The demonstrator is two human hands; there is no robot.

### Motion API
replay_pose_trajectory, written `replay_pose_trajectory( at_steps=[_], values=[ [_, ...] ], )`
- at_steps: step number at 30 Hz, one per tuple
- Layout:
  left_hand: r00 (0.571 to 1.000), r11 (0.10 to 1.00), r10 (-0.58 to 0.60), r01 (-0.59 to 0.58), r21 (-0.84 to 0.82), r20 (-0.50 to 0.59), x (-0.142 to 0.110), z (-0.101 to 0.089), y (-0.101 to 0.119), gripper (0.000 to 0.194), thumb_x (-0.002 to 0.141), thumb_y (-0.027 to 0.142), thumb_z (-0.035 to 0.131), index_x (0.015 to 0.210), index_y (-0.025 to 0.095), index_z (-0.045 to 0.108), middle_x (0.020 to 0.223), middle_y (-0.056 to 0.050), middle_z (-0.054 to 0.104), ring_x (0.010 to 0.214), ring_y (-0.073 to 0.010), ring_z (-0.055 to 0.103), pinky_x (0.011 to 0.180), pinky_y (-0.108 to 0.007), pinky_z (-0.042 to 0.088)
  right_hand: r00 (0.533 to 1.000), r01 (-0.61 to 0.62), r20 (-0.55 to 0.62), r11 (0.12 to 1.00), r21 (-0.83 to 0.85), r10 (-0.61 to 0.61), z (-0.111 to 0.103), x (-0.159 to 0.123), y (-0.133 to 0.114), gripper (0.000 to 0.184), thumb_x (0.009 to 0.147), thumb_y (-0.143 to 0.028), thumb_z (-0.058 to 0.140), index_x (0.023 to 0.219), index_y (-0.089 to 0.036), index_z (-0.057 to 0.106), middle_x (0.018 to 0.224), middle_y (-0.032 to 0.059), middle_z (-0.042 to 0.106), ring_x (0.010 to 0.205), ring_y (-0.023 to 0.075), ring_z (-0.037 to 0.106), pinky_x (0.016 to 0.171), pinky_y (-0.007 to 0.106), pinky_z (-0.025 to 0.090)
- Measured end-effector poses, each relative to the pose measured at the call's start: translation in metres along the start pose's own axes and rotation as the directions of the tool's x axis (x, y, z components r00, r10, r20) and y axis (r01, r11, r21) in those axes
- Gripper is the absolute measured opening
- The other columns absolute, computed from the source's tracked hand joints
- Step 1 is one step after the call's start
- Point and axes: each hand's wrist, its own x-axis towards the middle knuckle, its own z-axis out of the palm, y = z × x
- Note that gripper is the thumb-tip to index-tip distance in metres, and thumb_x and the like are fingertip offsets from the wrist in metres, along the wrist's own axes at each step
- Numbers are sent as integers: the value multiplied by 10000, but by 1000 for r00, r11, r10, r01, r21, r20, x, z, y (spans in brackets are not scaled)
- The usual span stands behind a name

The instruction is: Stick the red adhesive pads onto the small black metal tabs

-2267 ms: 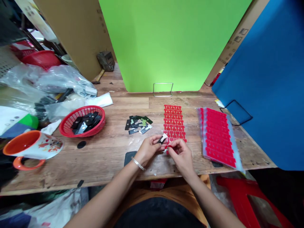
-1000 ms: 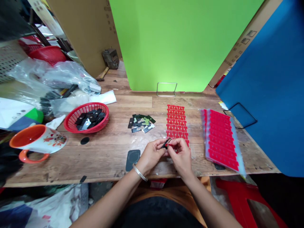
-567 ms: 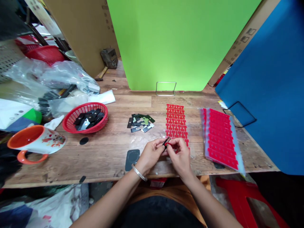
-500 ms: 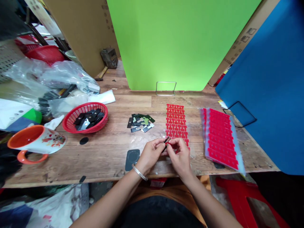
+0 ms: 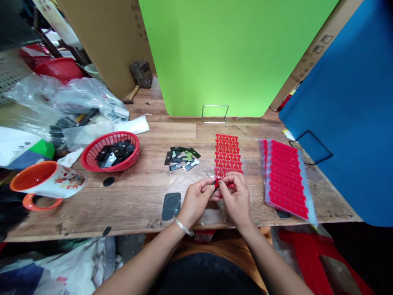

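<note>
My left hand, with a silver bracelet at the wrist, pinches a small dark metal plate at the front of the table. Against that plate lies a small red sticker, which the thumb and fingers of my right hand press or pinch. Fingers cover much of both pieces. Just beyond my hands is a sheet of red T-shaped stickers, its near end hidden by my right hand. Left of the sheet lies a loose pile of black and shiny metal plates.
A red basket holding black plates stands left, beside an orange-and-white mug. Stacked red sticker sheets lie right. A green board and a blue board rise behind. Plastic bags crowd the left back.
The red sticker, earlier a curved strip at my right fingertips, now lies against the dark plate. My right hand has turned slightly, its thumb now over the plate; my left hand keeps its grip.
</note>
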Motion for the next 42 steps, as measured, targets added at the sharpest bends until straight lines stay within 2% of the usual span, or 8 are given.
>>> replay_pose_trajectory(
  at_steps=[19, 29, 31, 33, 35, 38, 40, 42],
  values=[
    [1000, 1000, -6, 7, 12, -23, -4, 1, 0, 350, 731, 261, 640, 1042, 102, 624, 800, -55, 700, 628, -142, 653, 672, -272, 539, 1000, -16, 19, 1000, 9, 16, 0, 2, -3, 56, 788, -234, 547, 753, -191, 554, 773, 13, 535, 710, 143, 520, 618, 252, 425],
    [995, 992, 95, -93, 82, -20, -8, 4, 4, 315, 767, 250, 603, 1044, 102, 621, 891, -69, 700, 699, -163, 668, 674, -268, 541, 1000, -25, 4, 1000, -8, 25, 2, 2, -5, 62, 780, -245, 567, 782, -186, 546, 809, 15, 532, 722, 138, 523, 648, 253, 434],
    [994, 992, 103, -101, 75, -24, -8, 4, 4, 312, 771, 247, 599, 1044, 97, 618, 889, -73, 700, 712, -169, 668, 676, -272, 542, 997, -54, -55, 997, 47, 57, 3, 4, -5, 188, 750, -255, 612, 910, -194, 533, 862, 18, 529, 715, 130, 525, 647, 252, 445],
    [994, 993, 98, -96, 64, -39, -9, 3, 5, 318, 772, 252, 599, 1046, 92, 614, 878, -76, 701, 720, -176, 669, 680, -280, 543, 987, -114, -95, 984, 136, 127, 3, 6, -5, 428, 697, -266, 670, 1074, -207, 474, 902, 16, 529, 669, 114, 523, 616, 243, 455],
    [995, 995, 84, -82, 54, -45, -8, 2, 5, 329, 769, 258, 605, 1050, 88, 611, 869, -80, 700, 724, -182, 670, 683, -291, 545, 980, -191, -16, 959, 210, 199, 2, 9, -5, 488, 679, -287, 685, 1112, -205, 477, 882, 12, 554, 633, 107, 525, 584, 233, 456],
    [997, 997, 67, -65, 52, -32, -8, 0, 4, 330, 766, 263, 610, 1045, 87, 614, 861, -84, 698, 719, -181, 669, 695, -300, 543, 952, -278, 196, 933, 227, 236, -1, 11, -3, 210, 741, -327, 616, 879, -169, 614, 749, 16, 611, 634, 125, 547, 597, 239, 453],
    [998, 997, 57, -56, 44, -14, -8, -1, 4, 324, 769, 260, 609, 1042, 85, 615, 853, -86, 697, 720, -178, 667, 712, -304, 539, 937, -301, 251, 925, 232, 242, -3, 11, -1, 186, 766, -343, 587, 766, -163, 634, 679, 12, 622, 616, 128, 548, 596, 239, 443],
    [999, 999, 35, -35, 18, 9, -8, -3, 4, 329, 775, 257, 605, 1054, 83, 609, 843, -87, 697, 713, -167, 662, 727, -305, 533, 933, -315, 260, 914, 255, 249, -3, 9, 0, 200, 773, -358, 581, 754, -167, 639, 642, -2, 620, 575, 118, 535, 566, 228, 427]
  ],
)
